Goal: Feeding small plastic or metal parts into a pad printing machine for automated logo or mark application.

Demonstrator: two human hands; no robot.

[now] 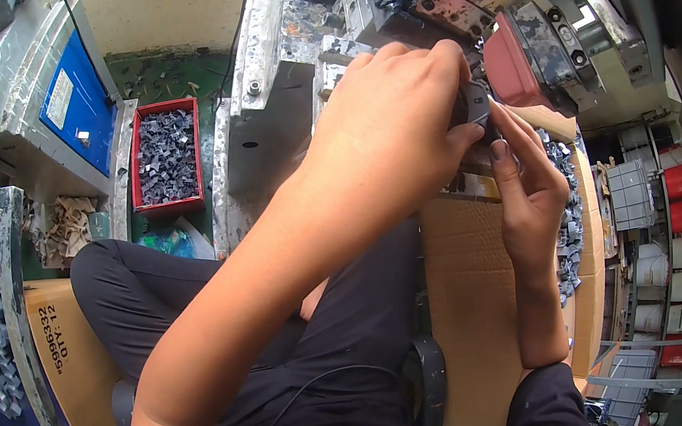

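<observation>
Both my hands are raised at the machine and meet at a small dark grey moulded part (pixel 478 103). My left hand (pixel 400 107) reaches across from the left, its fingers and thumb curled round the part from above. Below and to the right, my right hand (pixel 528 175) pinches the part's lower side with thumb and fingertips. Most of the part is hidden behind my fingers. Just right of it is a dark red block (pixel 510 66) on the machine, apparently close to my right fingertips.
Metal machine blocks (pixel 263 135) stand ahead. A red bin (pixel 140 203) of small grey parts sits on the floor at left. An open cardboard box (pixel 478 316) with more grey parts is at right. A paint-spattered frame (pixel 14 271) borders the blue tray at far left.
</observation>
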